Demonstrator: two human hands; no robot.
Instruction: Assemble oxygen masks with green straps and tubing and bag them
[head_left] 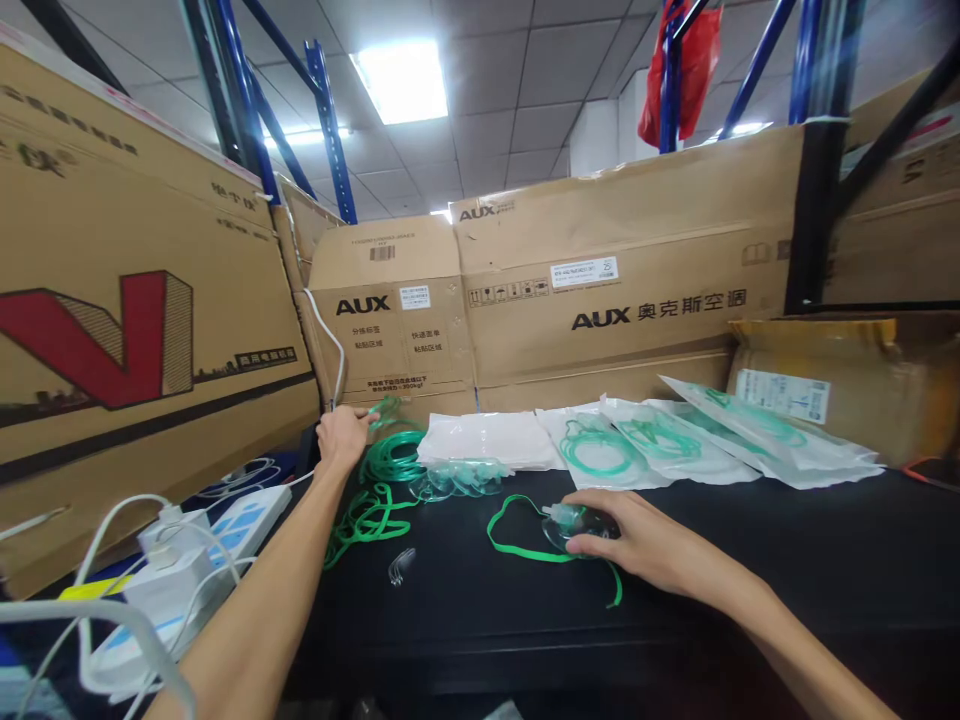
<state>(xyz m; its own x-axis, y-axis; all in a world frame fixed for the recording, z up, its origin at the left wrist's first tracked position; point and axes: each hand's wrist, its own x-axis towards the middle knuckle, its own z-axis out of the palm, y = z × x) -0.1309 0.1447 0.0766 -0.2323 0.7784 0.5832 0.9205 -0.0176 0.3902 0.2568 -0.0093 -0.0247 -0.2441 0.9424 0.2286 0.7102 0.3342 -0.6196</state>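
My right hand (619, 525) is closed on a clear mask (559, 530) with a pale green connector, low over the black table. A green strap (517, 549) loops out from the mask to the left, and its loose end hangs below my fingers. Farther back on the left, my left hand (345, 435) pinches some green tubing (385, 408) above a coil of green tubing (391, 458). Several clear masks (461, 479) lie beside that coil. Nearer to me are a tangle of green straps (371, 520) and some small metal strips (402, 566).
White packets (491, 441) lie along the back, with several packets of green tubing (600, 448) to their right. Cardboard boxes (630, 270) wall the back and left. A white power strip (251, 520) with cables sits at left; an open carton (847, 375) at right.
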